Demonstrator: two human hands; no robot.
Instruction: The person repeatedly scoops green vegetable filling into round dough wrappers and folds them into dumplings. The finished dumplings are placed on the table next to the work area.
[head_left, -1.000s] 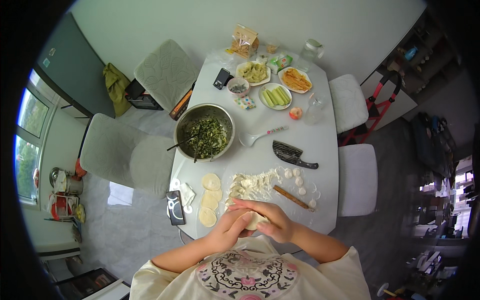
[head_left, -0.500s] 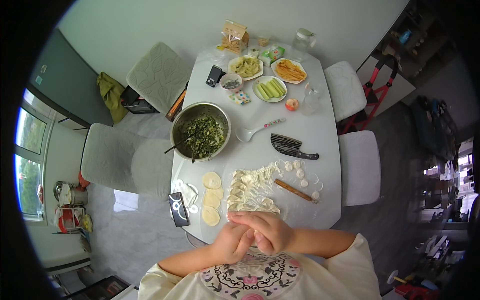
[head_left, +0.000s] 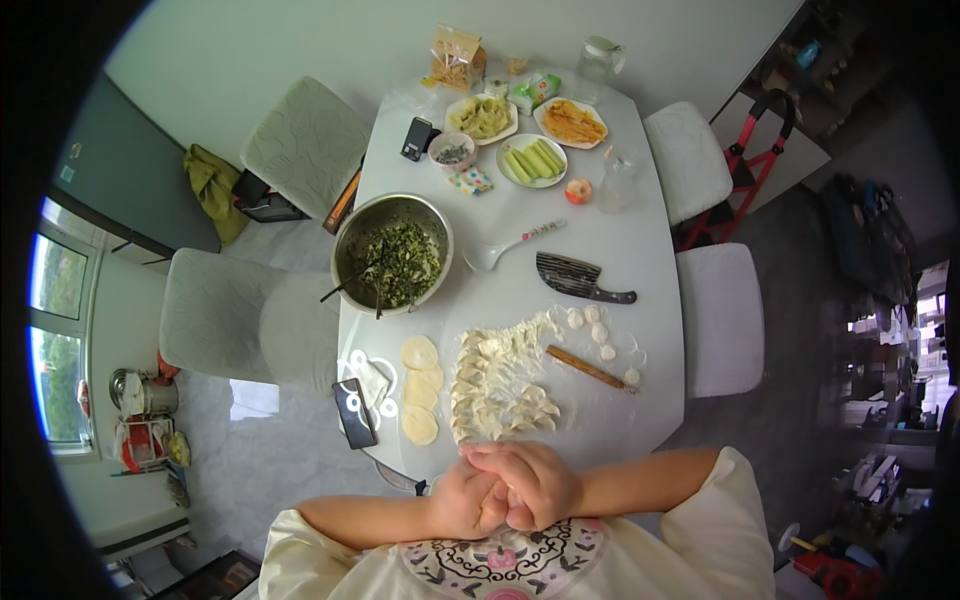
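Note:
My left hand and my right hand are clasped together at the near table edge, close to my chest. Their fingers are pressed against each other, and whatever lies between them is hidden. Just beyond the hands, rows of pleated dumplings rest on loose white flour. Left of these lie several flat, round dough wrappers, overlapping in a column. To the right are a wooden rolling pin and several small dough balls. A steel bowl of chopped green filling, with dark sticks in it, stands farther left.
A cleaver and a white spoon lie mid-table. Plates of cucumber, yellow-green food and orange strips stand at the back, near a glass jug. A phone lies at the left edge. Chairs flank the table.
Both hands have closed more tightly together, the right fingers curling down over the left. The hands sit slightly lower in the view, which has shifted a little.

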